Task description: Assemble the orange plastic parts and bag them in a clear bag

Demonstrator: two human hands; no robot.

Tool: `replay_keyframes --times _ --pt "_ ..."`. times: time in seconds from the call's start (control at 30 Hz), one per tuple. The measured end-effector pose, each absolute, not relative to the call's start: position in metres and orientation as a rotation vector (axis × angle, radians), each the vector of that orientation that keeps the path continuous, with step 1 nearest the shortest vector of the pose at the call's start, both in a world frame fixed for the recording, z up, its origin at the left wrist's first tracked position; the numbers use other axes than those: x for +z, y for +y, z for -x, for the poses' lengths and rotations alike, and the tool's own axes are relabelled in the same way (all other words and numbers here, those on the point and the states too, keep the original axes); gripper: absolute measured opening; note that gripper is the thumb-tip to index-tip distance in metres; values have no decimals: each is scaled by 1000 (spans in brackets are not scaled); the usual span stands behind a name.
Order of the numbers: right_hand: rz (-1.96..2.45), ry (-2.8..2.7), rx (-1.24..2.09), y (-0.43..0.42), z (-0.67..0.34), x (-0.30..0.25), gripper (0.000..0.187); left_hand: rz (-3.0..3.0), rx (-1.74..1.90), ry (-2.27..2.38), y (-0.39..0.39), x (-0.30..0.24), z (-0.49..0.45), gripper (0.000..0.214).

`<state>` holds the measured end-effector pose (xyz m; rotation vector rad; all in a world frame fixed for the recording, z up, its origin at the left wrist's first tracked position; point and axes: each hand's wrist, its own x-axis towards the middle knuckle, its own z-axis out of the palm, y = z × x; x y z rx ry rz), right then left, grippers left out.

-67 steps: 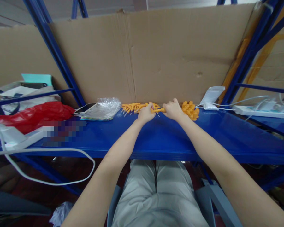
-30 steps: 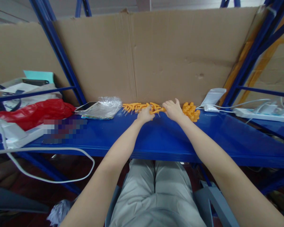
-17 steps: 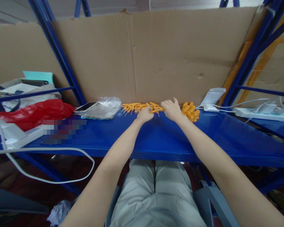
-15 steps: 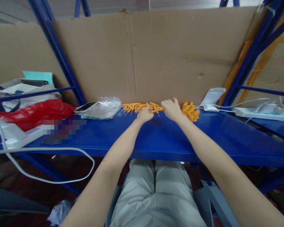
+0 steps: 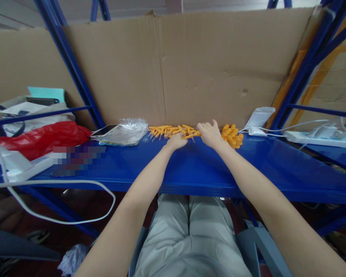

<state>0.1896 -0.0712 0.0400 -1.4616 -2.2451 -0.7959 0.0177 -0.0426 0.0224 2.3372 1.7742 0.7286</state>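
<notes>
A row of orange corkscrews (image 5: 161, 131) with metal spirals lies along the back of the blue table. My left hand (image 5: 177, 141) is closed at the near side of this row, its fingers around an orange-handled corkscrew. An orange piece (image 5: 192, 134) spans the gap between both hands. At its other end, my right hand (image 5: 209, 132) grips it, with the thumb side raised; the fingertips are partly hidden. Right beside that hand sits a pile of knobbly orange plastic parts (image 5: 232, 136).
A cardboard sheet (image 5: 219, 69) stands behind the blue table (image 5: 198, 169). To the left lie a clear plastic packet (image 5: 129, 132), a red bag (image 5: 49, 136) and a looping white cable (image 5: 111, 200). A white power strip (image 5: 320, 139) and cables are at right.
Both hands stay nearly in place. The fingers of my left hand have shifted slightly at the orange piece; the corkscrew row and the pile look the same.
</notes>
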Motion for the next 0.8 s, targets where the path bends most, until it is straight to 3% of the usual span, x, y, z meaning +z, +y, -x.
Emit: replay_keyframes --times 0.8 --pt "1454 -2254 -785 -68 -190 38 39 -1637 448 1422 -48 37 -9 7"
